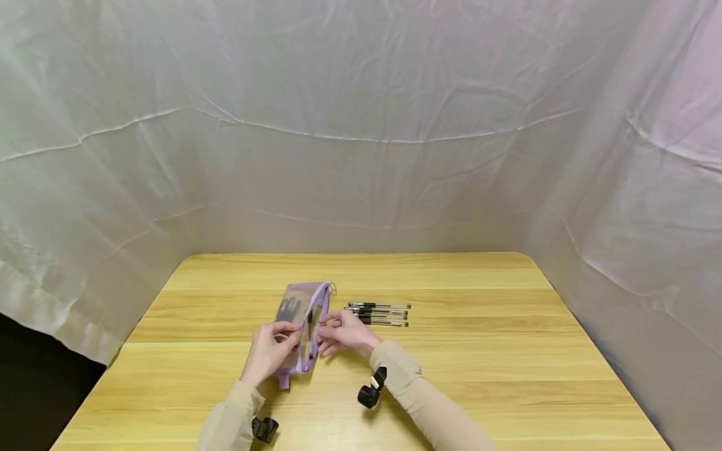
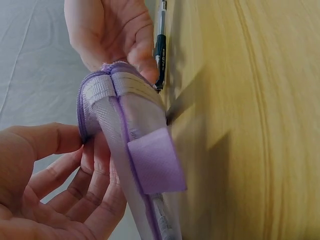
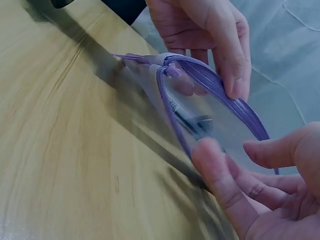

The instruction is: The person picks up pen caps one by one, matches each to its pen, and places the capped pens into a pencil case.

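Note:
A see-through pencil pouch (image 1: 292, 293) with purple zipper edging (image 3: 250, 117) lies on the table, its mouth parted. My left hand (image 1: 265, 352) pinches the left zipper edge between thumb and fingers, as the left wrist view shows. At the opposite edge my right hand (image 1: 351, 334) touches the rim; its thumb and index finger stand apart with a gap. Inside the pouch is a black-and-clear pen (image 1: 309, 327), and dark pen parts (image 1: 289, 308) show through the mesh. A purple fabric tab (image 2: 157, 162) sticks out from the near end.
Several black gel pens (image 1: 386, 316) lie side by side just right of the pouch. The wooden table (image 1: 479, 369) reaches back to a pale cloth wall (image 1: 361, 188). A small ring (image 1: 333, 287) hangs at the pouch's far corner.

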Demonstrator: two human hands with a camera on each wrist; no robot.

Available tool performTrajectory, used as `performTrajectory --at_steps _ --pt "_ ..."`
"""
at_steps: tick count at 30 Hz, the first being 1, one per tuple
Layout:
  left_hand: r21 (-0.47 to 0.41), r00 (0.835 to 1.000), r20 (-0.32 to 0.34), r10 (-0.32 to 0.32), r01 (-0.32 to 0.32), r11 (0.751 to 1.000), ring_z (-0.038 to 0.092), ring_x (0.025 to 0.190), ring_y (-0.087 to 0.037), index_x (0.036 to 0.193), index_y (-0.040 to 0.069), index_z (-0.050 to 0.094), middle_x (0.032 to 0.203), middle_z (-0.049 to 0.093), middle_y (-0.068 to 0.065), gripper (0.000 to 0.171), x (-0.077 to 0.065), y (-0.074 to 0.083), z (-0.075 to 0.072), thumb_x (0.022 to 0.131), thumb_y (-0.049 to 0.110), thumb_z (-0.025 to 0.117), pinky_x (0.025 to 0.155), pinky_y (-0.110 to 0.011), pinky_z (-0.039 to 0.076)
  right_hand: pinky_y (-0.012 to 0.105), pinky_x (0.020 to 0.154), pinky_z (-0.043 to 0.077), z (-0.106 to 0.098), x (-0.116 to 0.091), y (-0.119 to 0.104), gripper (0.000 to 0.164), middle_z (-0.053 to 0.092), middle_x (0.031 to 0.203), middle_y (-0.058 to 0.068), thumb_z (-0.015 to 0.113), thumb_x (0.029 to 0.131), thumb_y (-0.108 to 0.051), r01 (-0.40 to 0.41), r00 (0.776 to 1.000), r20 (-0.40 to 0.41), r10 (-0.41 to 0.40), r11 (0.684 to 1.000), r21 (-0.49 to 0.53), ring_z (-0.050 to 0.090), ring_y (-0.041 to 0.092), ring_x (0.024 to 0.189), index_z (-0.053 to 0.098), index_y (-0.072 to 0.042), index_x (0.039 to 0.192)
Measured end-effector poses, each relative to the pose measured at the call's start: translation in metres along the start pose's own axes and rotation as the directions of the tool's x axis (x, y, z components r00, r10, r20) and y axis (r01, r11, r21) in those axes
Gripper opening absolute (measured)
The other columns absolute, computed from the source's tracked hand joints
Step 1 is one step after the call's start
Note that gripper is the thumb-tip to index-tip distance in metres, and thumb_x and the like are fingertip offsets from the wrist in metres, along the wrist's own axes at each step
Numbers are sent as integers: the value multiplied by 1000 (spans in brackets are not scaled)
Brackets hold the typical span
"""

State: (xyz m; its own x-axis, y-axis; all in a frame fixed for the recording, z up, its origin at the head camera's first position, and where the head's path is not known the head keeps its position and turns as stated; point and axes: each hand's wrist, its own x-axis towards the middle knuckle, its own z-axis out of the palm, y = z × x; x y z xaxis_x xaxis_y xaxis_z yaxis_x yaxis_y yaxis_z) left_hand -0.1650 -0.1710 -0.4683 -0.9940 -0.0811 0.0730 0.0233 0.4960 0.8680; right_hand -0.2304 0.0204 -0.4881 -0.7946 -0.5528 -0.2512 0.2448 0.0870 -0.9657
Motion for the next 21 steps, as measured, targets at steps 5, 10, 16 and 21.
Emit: performTrajectory --at_steps 5,10,16,21 --pt "-17 1000 3 -5 5 1000 69 70 -15 102 -2 76 87 73 -12 15 -1 1 -1 90 2 69 61 -20 56 27 61 61 -12 -9 4 41 69 105 34 59 97 -1 54 999 -6 -54 998 -45 67 12 63 50 13 134" --pt "-16 1000 6 -7 7 1000 69 70 -16 103 -2 76 88 73 -12 15 -1 2 -1 90 3 69 62 -20 55 23 53 55 -34 -26 12 37 70 100 29 61 95 -3 105 992 -52 -115 979 -177 61 12 61 56 10 130" --pt "-13 1000 5 -11 11 1000 68 68 -14 102 -2 76 87 73 -11 15 -1 2 -1 90 3 70 61 -20 55 17 65 51 -69 -44 18 24 72 96 15 67 91 -4 180 935 -164 -315 819 -545 60 9 75 70 3 113" --pt "-13 1000 7 -23 23 1000 67 69 -14 102 -1 76 87 73 -11 15 -1 2 -1 90 5 70 62 -20 55 18 65 47 -94 -54 20 20 66 85 8 71 87 -3 120 899 -249 -361 749 -652 54 10 73 73 0 107"
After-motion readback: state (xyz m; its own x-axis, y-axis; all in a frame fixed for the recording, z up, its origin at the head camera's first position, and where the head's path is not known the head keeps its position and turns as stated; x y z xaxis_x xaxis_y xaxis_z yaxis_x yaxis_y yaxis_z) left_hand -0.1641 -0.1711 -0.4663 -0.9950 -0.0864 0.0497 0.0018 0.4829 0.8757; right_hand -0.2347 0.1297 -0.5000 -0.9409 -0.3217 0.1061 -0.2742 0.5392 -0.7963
